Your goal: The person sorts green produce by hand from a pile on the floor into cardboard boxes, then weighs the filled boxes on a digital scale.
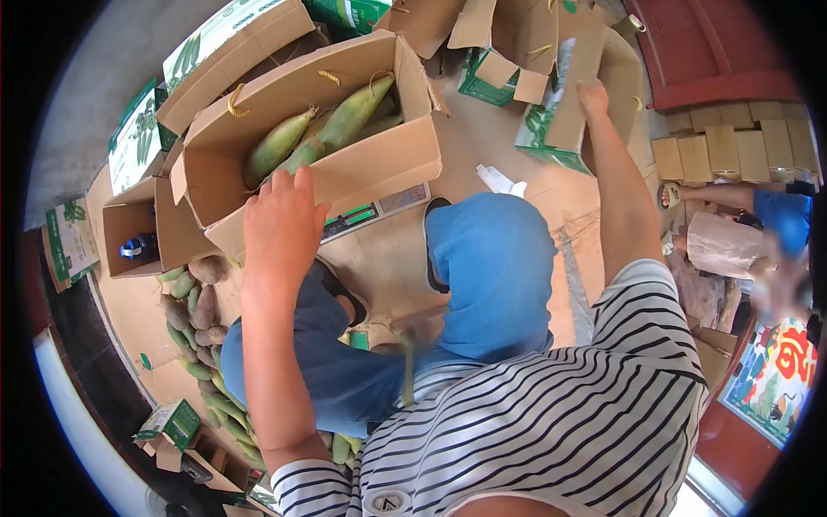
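My left hand is over the near left wall of an open cardboard box, fingers a little apart, their tips beside a pale green vegetable. Another large green vegetable lies in this box, partly over others. Whether my left fingertips touch anything is hard to see. Farther right, my right hand is closed on the edge of a second cardboard box, which has green printing on its side. A scale with a green display shows beside the first box.
Long green and brown vegetables lie on the floor at left. A small box holds a blue bottle. More open boxes stand at the top. Stacked cartons and another person are at right.
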Demonstrator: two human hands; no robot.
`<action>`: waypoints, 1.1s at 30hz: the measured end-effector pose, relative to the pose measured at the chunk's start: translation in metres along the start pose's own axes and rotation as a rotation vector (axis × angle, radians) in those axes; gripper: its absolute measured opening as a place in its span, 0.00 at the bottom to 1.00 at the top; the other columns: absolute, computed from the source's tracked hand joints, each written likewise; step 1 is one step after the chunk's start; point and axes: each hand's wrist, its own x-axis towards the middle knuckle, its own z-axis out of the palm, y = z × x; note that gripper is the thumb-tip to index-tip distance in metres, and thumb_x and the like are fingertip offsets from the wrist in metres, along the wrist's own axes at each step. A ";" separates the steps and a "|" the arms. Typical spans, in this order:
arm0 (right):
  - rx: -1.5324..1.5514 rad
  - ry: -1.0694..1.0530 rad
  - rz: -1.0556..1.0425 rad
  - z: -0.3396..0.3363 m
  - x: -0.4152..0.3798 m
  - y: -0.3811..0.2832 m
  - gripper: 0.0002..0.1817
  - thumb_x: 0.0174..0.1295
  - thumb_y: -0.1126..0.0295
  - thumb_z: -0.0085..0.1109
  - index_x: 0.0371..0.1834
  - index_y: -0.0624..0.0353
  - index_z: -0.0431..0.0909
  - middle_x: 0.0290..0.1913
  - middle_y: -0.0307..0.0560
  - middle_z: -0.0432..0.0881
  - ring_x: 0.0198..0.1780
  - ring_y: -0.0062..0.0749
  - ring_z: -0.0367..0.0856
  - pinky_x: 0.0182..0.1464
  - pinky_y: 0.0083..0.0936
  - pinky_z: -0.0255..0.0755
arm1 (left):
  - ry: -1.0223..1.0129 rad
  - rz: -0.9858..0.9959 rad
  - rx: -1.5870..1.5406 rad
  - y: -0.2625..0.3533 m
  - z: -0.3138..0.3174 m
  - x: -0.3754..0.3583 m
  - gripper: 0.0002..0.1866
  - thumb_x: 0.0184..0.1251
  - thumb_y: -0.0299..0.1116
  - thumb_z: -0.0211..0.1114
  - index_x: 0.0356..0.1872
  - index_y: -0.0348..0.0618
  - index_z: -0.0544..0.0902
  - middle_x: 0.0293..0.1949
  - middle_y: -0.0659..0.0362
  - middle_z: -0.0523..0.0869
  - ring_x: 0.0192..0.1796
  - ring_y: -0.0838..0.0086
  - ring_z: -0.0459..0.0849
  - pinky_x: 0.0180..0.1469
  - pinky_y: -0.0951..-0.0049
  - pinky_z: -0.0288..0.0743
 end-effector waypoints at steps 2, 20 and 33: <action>0.123 -0.018 -0.051 0.033 0.002 0.008 0.30 0.54 0.57 0.59 0.57 0.64 0.69 0.49 0.62 0.79 0.51 0.49 0.79 0.53 0.36 0.71 | -0.022 -0.002 -0.003 0.002 0.000 0.002 0.19 0.56 0.38 0.67 0.45 0.40 0.73 0.36 0.54 0.78 0.43 0.61 0.81 0.42 0.63 0.74; -0.308 -0.132 -0.133 0.032 -0.053 -0.017 0.17 0.60 0.59 0.52 0.45 0.59 0.70 0.42 0.61 0.81 0.47 0.54 0.79 0.47 0.47 0.71 | -0.058 0.017 0.036 0.008 -0.003 0.007 0.22 0.58 0.36 0.65 0.51 0.38 0.71 0.40 0.53 0.77 0.45 0.60 0.78 0.46 0.62 0.73; 0.062 0.157 -0.548 0.038 -0.150 -0.031 0.22 0.56 0.70 0.57 0.55 0.59 0.70 0.54 0.55 0.73 0.57 0.50 0.70 0.58 0.39 0.67 | -0.052 0.035 0.059 0.007 0.002 0.012 0.22 0.58 0.37 0.65 0.51 0.40 0.71 0.41 0.52 0.78 0.45 0.60 0.79 0.45 0.61 0.74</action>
